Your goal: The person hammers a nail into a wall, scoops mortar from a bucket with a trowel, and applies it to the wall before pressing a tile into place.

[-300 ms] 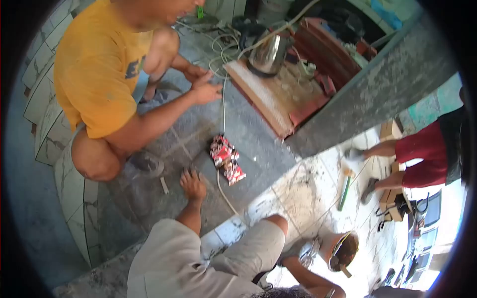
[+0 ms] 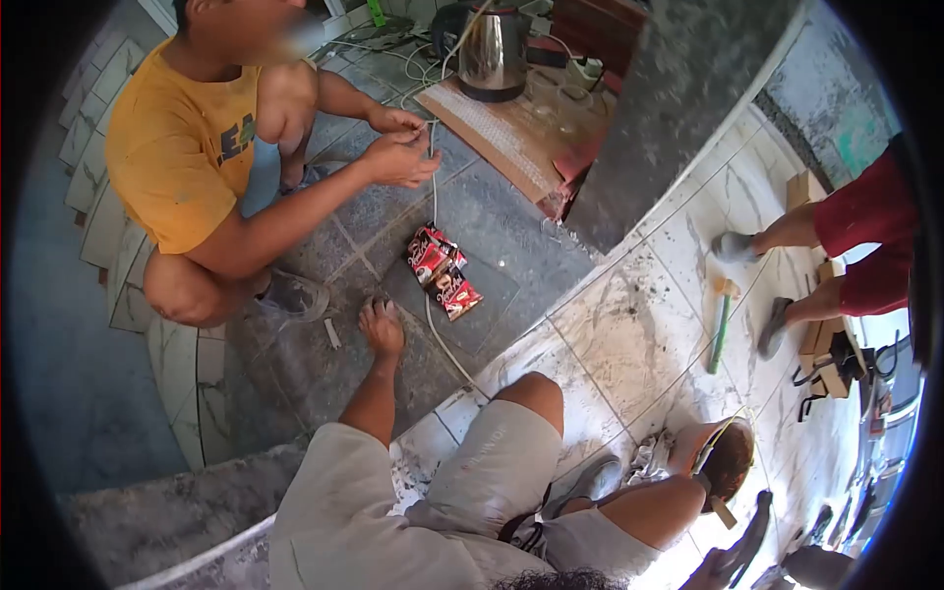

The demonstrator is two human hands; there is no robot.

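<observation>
My left hand (image 2: 382,328) rests on the dark tiled floor, fingers stretched out and nothing in them. Just beyond it lie red printed sachets (image 2: 442,270), overlapping one another, with a pale cord (image 2: 447,346) running past and beneath them. A small pale strip (image 2: 332,333) is on the tile left of that hand. At the bottom right edge, my right hand (image 2: 700,572) is partly cut off and has a long dark object (image 2: 753,536) in it, whose kind I cannot make out. Near my bent right knee stands a bucket (image 2: 693,450) of brown material.
A co-worker in a yellow shirt (image 2: 177,147) squats opposite, both hands (image 2: 403,152) at the cord. A steel kettle (image 2: 494,54) stands on a board (image 2: 487,133). Another person in red shorts (image 2: 865,221) stands right, near a green-handled hammer (image 2: 723,324).
The view has shifted, bringing the bucket and my right knee further in. My right hand with the dark object now shows at bottom right. The co-worker's fingers have closed on the cord.
</observation>
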